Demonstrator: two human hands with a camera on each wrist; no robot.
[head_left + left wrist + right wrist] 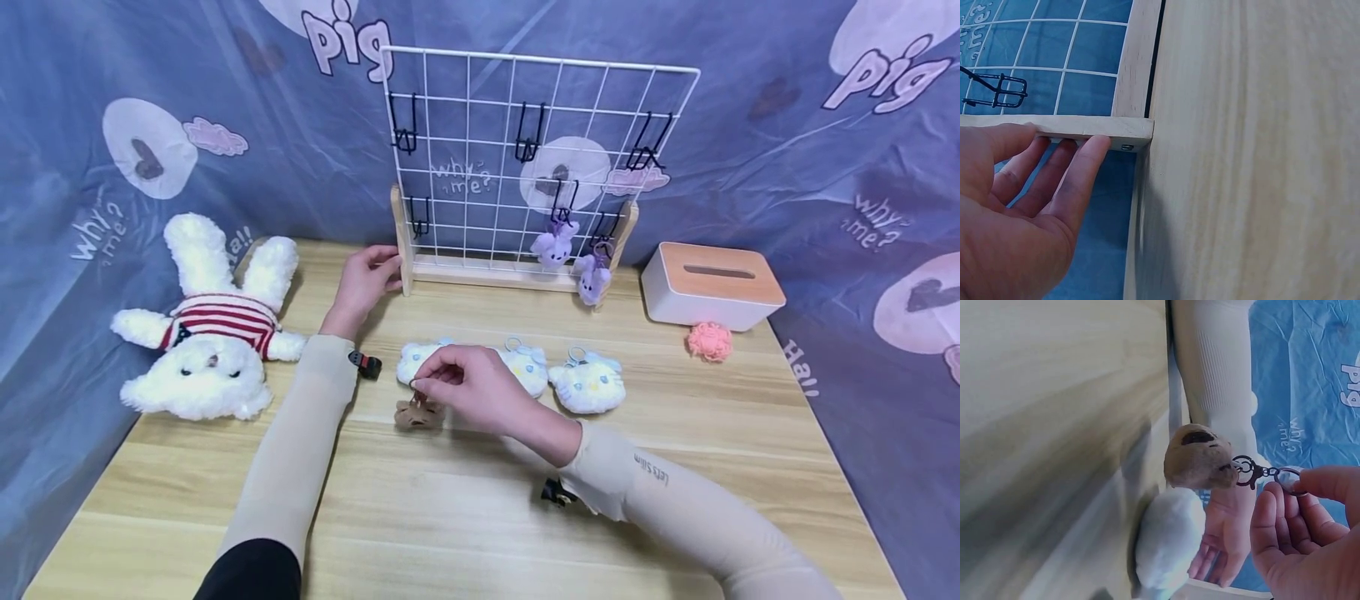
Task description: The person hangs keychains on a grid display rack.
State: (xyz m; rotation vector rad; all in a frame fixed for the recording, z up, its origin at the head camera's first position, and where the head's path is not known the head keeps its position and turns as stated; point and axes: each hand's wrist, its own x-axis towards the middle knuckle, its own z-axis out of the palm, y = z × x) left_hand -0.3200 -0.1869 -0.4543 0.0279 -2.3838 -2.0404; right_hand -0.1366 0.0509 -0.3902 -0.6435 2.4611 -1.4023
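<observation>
My left hand (pixel 369 279) is at the left wooden post (pixel 1097 125) of a white wire grid rack (pixel 465 171). The thumb lies at the post's front edge and the fingers reach against its side, some tips hidden. Between thumb and index finger my right hand (pixel 472 387) pinches the metal ring (pixel 1290 481) of a brown plush keychain (pixel 1200 456). The small plush (pixel 418 414) hangs just above the table, in front of the white plush keychains. Those lie in a row: one left (pixel 414 360), partly covered, one middle (pixel 527 371), one right (pixel 588 385).
Two purple plush keychains (pixel 555 247) hang on the rack's lower right hooks. Other black hooks (pixel 529 142) hold nothing. A white plush toy (pixel 213 333) in a striped sweater lies at left; a tissue box (pixel 712 287) and pink scrunchie-like puff (pixel 709 342) sit at right.
</observation>
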